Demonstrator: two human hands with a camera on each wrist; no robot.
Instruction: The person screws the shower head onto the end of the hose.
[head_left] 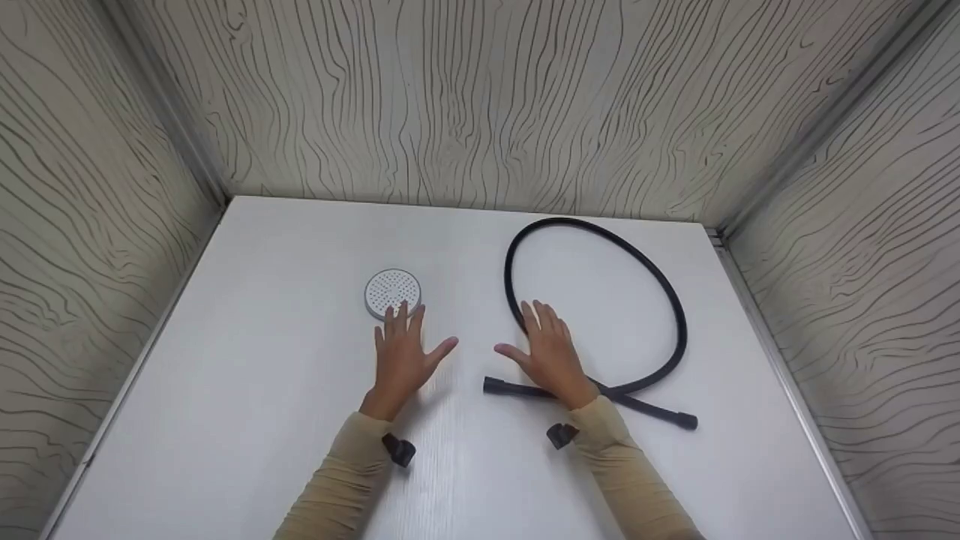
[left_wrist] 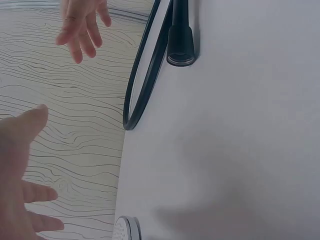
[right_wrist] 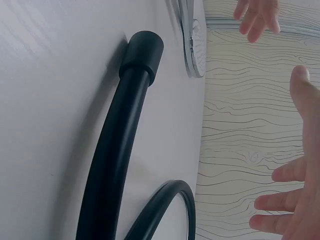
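A round shower head (head_left: 391, 289), pale with a dotted spray face, lies on the white table. My left hand (head_left: 401, 360) hovers near it, fingers spread, the fingertips overlapping its lower edge in the head view; the handle is hidden under that hand. On the right, a black shower hose (head_left: 679, 315) lies in one big loop with its ends crossed. Above its left side is my right hand (head_left: 553, 360), fingers straight, thumb pointing inward, holding nothing. In the right wrist view a hose end fitting (right_wrist: 142, 52) shows close up; the left wrist view shows the open fitting (left_wrist: 181, 47).
The white table (head_left: 247, 360) is enclosed by wood-grain patterned panels (head_left: 450, 105) at the back and both sides. Metal corner rails (head_left: 180, 142) run up from the back corners. A small black wrist camera (head_left: 401, 450) sits on the left sleeve, another (head_left: 561, 435) on the right.
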